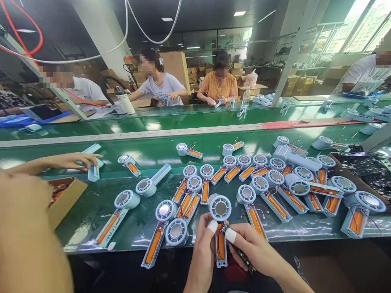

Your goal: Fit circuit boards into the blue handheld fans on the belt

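My left hand (202,246) grips a pale blue handheld fan housing (220,208) near the bench's front edge, its thumb at the neck below the round head. The handle points down toward me, opened, with an orange battery (220,244) and thin wires inside. Closed around a narrow black circuit board (243,257), my right hand (255,248) holds it slanted beside the handle, its upper end at the fan's neck. Both thumbs wear white covers. Close on the left lie two more fan housings (176,232) with orange batteries; another (246,194) lies on the right.
Many similar fan housings (275,178) crowd the green bench. A box of black boards (366,171) stands right. At left are a cardboard box (69,199), a co-worker's hand (81,161) on a housing, and a blurred arm (30,240). Several people sit across the green conveyor belt (146,150).
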Action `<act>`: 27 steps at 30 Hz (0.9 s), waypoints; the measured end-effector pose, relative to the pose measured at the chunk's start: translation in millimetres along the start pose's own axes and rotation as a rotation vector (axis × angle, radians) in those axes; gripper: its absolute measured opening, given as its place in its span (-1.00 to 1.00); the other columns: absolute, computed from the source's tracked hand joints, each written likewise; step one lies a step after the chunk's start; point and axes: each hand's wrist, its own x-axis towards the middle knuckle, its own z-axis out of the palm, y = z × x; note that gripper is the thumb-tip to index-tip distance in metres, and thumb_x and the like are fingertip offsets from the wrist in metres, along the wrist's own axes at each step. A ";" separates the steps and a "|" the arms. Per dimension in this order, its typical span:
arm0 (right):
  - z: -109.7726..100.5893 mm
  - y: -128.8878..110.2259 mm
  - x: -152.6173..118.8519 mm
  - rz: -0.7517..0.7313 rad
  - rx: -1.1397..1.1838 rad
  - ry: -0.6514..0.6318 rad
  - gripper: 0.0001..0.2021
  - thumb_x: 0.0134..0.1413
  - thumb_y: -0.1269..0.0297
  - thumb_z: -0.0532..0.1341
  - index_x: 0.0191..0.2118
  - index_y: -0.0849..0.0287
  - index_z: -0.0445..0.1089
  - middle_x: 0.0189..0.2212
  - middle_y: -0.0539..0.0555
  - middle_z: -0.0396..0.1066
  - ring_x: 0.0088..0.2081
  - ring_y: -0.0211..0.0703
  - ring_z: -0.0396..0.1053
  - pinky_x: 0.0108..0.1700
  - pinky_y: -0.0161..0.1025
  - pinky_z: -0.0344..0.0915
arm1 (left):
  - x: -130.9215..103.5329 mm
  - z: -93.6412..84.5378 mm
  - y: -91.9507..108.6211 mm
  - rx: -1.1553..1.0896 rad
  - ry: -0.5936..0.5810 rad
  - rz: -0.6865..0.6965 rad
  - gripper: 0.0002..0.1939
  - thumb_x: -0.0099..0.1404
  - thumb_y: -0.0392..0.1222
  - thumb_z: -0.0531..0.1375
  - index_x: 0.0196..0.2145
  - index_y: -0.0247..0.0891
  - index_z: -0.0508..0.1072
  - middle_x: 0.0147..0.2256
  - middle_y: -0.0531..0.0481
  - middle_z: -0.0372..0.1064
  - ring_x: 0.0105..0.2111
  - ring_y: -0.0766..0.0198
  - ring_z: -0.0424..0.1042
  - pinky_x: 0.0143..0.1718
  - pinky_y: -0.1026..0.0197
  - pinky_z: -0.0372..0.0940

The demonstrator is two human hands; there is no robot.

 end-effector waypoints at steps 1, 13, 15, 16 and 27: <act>3.1 5.0 1.3 0.003 0.082 0.034 -0.46 0.24 -0.26 0.06 -0.49 0.13 0.22 -0.75 -0.14 0.18 -0.73 -0.39 0.04 -0.65 -0.41 -0.05 | -1.1 0.5 0.1 -0.045 -0.027 -0.023 -0.68 0.21 0.07 0.32 -0.21 -0.18 0.43 -0.28 -0.01 0.54 -0.26 0.12 0.54 -0.24 0.17 0.37; 12.4 15.8 6.7 -0.031 0.360 0.206 -0.39 0.12 -0.37 0.15 -0.56 0.11 0.14 -0.79 -0.16 0.09 -0.77 -0.44 -0.08 -0.72 -0.42 -0.11 | -4.5 4.8 -12.8 0.175 -0.023 0.126 -0.57 0.23 0.04 0.31 -0.02 -0.16 0.37 -0.03 -0.14 0.53 0.04 0.02 0.48 0.11 0.03 0.29; 13.7 12.6 3.3 -0.066 0.271 0.236 -0.41 0.16 -0.34 0.14 -0.53 0.12 0.16 -0.76 -0.17 0.10 -0.74 -0.43 -0.05 -0.69 -0.42 -0.07 | -3.8 3.2 -12.7 0.240 0.002 0.137 -0.54 0.23 0.07 0.30 -0.01 -0.16 0.35 -0.03 -0.15 0.53 0.04 0.01 0.48 0.09 0.03 0.31; 14.9 11.7 0.9 -0.084 0.233 0.258 -0.43 0.18 -0.32 0.14 -0.50 0.13 0.18 -0.72 -0.17 0.11 -0.71 -0.42 -0.02 -0.67 -0.42 -0.03 | -3.5 2.6 -12.2 0.261 0.016 0.143 -0.54 0.23 0.08 0.30 -0.01 -0.15 0.35 -0.04 -0.15 0.53 0.03 0.01 0.48 0.08 0.04 0.32; 14.3 47.8 -18.1 -0.372 -0.582 0.590 -0.63 0.36 0.20 0.14 0.21 0.06 0.35 -0.01 0.16 0.53 -0.03 -0.02 0.52 0.01 -0.20 0.47 | -2.7 6.8 -5.1 0.234 0.148 0.019 -0.70 0.29 -0.01 0.21 -0.05 -0.11 0.40 -0.30 0.06 0.47 -0.35 0.24 0.44 -0.26 0.24 0.34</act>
